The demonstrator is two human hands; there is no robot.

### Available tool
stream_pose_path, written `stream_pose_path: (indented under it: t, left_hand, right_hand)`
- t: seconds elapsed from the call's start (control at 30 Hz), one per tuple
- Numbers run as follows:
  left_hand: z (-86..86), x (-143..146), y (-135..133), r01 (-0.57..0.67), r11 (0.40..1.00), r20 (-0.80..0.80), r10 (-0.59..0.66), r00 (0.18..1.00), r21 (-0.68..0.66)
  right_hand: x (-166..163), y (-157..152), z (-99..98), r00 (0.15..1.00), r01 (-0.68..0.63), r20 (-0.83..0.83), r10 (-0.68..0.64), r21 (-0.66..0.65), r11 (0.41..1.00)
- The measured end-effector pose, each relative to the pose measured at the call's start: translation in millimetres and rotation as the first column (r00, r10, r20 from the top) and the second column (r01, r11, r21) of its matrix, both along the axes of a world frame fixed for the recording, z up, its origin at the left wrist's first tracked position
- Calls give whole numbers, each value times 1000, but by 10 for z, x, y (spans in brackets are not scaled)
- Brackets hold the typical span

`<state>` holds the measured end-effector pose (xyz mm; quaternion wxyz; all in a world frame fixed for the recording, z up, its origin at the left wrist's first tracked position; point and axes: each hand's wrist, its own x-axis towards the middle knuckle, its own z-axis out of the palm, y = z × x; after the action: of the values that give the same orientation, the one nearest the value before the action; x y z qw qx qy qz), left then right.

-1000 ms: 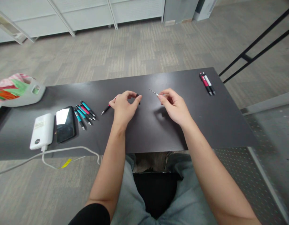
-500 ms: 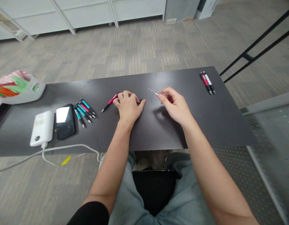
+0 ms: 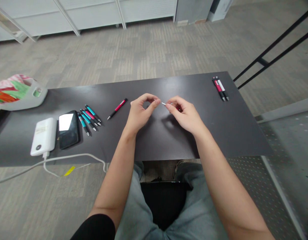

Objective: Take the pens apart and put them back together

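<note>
My right hand (image 3: 185, 113) pinches a thin whitish pen refill (image 3: 163, 103) between thumb and fingertips, above the dark table. A bit of red shows inside that hand's curled fingers, mostly hidden. Facing it, my left hand (image 3: 143, 111) is closed in a pinch at the refill's other end; what its fingers hold is covered. To the left of that hand a red and black pen (image 3: 117, 109) lies alone on the table.
Several blue and red pens (image 3: 90, 116) lie beside a black phone (image 3: 69, 129) and a white power bank (image 3: 44, 136) with a cable (image 3: 76, 156). Two pens (image 3: 220, 88), red and white, lie at the far right. A white basket (image 3: 26, 101) stands far left.
My left hand has lifted off the table and come to the refill's tip, its fingers now pinched. The small dark piece under it no longer shows on the table. My right hand stays nearly still.
</note>
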<state>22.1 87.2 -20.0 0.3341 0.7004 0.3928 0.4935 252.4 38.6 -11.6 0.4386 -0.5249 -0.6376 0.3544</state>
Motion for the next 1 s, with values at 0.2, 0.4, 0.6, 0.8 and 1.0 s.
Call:
stream_pose_path:
  t: [0.2,0.4,0.6,0.8,1.0]
  left_hand:
    - [-36,-69,64,-112,994,84,113,990,-17]
    - [32,-70,-37,-246,969,-361,232,903,8]
    - [162,6,-142,-226,974,-615,179,768,2]
    - [242,32,-200,-202,978,-687,113,718,-50]
    - [249,2,-208,-202,978,-695,104,712,-61]
  right_hand:
    - [132,8,4,992,86,91,-86,1,996]
    - [243,29,1,975,156,165,-149,-26,987]
    - [259,21,4,972,158,179,-150,-32,987]
    - [266,12,18,959,145,255,-125,-62,987]
    - [240,7,25,949,111,305,-81,-83,990]
